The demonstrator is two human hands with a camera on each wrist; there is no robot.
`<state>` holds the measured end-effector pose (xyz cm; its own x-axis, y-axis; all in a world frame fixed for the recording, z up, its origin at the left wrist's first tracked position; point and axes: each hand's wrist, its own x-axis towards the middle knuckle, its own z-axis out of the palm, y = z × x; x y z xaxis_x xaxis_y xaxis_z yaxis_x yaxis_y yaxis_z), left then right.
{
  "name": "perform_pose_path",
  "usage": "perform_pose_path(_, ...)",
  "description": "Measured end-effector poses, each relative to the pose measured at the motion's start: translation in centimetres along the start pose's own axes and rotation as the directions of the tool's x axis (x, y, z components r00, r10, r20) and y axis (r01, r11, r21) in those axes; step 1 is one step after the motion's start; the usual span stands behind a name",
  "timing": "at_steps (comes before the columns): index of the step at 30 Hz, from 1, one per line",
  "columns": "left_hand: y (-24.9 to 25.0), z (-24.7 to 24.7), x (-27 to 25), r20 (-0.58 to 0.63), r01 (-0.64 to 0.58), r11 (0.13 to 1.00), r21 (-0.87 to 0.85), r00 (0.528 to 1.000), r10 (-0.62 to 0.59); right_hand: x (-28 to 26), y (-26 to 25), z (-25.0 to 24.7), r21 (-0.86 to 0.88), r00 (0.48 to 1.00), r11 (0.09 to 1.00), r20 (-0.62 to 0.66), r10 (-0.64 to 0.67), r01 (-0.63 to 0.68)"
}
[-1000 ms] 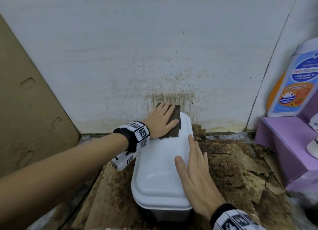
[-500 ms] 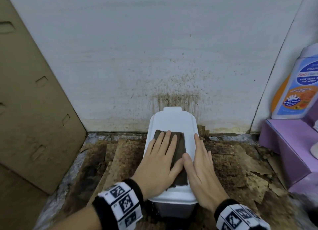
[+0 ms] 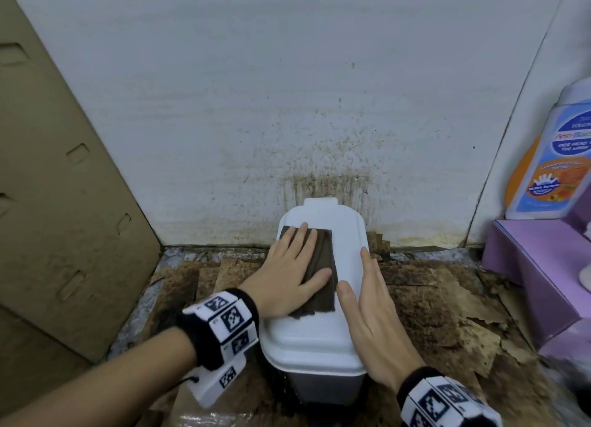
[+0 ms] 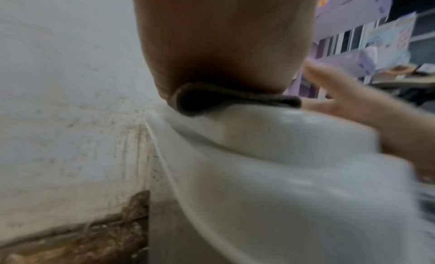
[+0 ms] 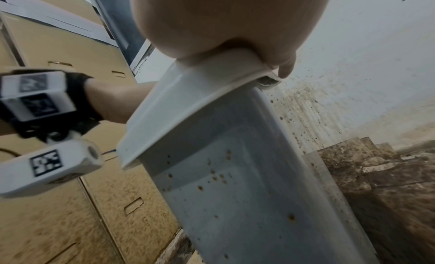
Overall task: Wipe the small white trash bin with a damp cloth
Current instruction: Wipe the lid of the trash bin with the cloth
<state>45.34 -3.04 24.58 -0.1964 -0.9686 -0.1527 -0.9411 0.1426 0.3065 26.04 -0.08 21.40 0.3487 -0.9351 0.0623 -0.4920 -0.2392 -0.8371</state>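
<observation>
The small white trash bin [image 3: 315,340] stands on the floor against the wall, lid closed. A dark brown cloth [image 3: 324,266] lies folded on the far half of the lid. My left hand [image 3: 292,263] presses flat on the cloth with straight fingers. My right hand [image 3: 367,298] rests flat along the lid's right edge, beside the cloth. In the left wrist view my palm [image 4: 223,45] bears on the cloth [image 4: 235,101] over the lid [image 4: 282,138]. The right wrist view shows the lid [image 5: 188,110] and the bin's side [image 5: 247,184], dotted with brown spots.
A stained white wall [image 3: 287,107] stands right behind the bin. A cardboard panel [image 3: 64,203] leans at the left. At the right are a purple box [image 3: 537,266] and a wash bottle [image 3: 556,158]. Dirty, peeling cardboard [image 3: 447,298] covers the floor.
My left hand drew the cloth from the lid's far end toward me, then slid it a little back toward the wall. The right hand stayed on the lid's right edge.
</observation>
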Motion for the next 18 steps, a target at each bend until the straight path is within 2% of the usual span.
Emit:
perform_pose_path(9,-3.3,-3.5,6.2,0.08,0.038,0.995,-0.093,0.996,-0.03,0.3,0.3,0.1,0.018,1.0,1.0,-0.014,-0.002,0.002)
perform_pose_path(18,-4.0,-2.9,6.6,-0.007,0.011,0.984,-0.179,1.0,-0.013,0.2,0.5,0.3,0.019,0.999,1.0,-0.032,0.002,-0.001)
